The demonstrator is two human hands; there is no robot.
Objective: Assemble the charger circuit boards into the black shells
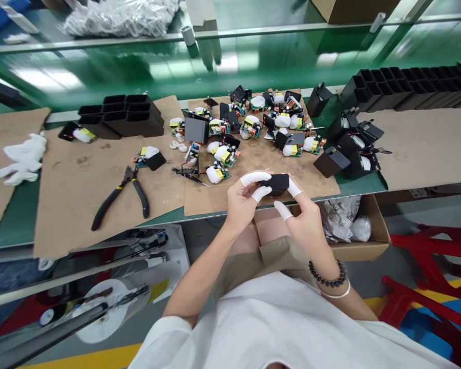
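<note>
Both my hands hold one small black plastic housing just over the near edge of the bench. My left hand pinches its left end with white finger cots on thumb and forefinger. My right hand grips its right end, also with cots on the fingertips, and wears a bead bracelet at the wrist. Right behind the housing, several small circuit boards with yellow and white parts lie on a brown cardboard sheet.
Black-handled pliers lie on cardboard to the left, white gloves farther left. Empty black housings stand in blocks at back left and back right. A cardboard box with plastic bags sits below the bench edge, red stools at right.
</note>
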